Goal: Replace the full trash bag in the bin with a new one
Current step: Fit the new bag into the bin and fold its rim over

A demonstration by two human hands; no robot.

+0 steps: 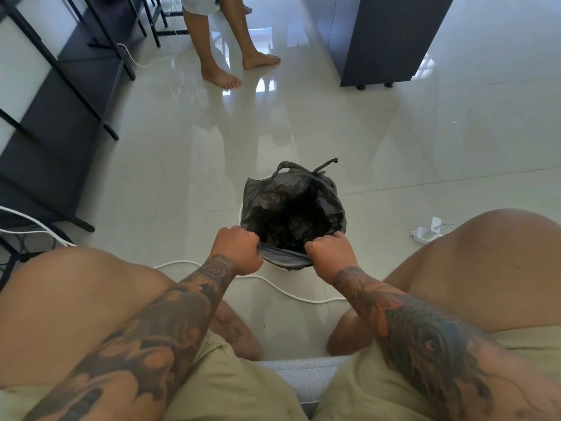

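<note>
Black film is bunched in both fists: the left hand [237,250] and right hand [330,254] each clench the near edge of the trash bag [293,208], stretching a band of it between them. Its mouth gapes open; two loop handles stand at the far edge. The bag sits in a white bin [241,209], barely showing, on the glossy tiled floor [188,165]. Thin, soft, probably slippery plastic that may tear, so gathering rim or handles seems safest

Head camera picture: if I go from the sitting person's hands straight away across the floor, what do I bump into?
Hands, left hand and right hand, gripping the bag's near edge → black trash bag → bare shiny floor → another person's bare feet.
</note>
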